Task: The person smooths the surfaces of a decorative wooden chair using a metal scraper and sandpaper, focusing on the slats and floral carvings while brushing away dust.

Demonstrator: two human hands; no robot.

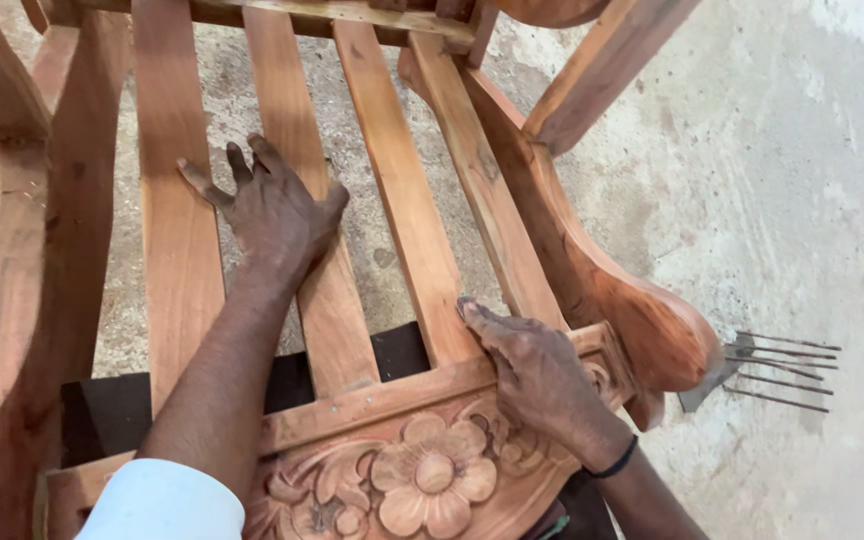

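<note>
A reddish-brown wooden chair frame [72, 260] fills the view, with several flat seat slats running away from me. My left hand [272, 210] lies flat, fingers spread, on a middle slat [317, 290]. My right hand [537, 375] rests palm down on the front rail [372, 400], its fingers touching the near end of a slat on the right [422, 260]. Below the rail is a carved flower panel [432, 475]. Neither hand holds anything.
A curved armrest [642, 320] ends at the right, another stands at the left. A metal pronged tool [777, 375] lies on the grey concrete floor [802, 180] just beyond the right armrest. The floor shows between the slats.
</note>
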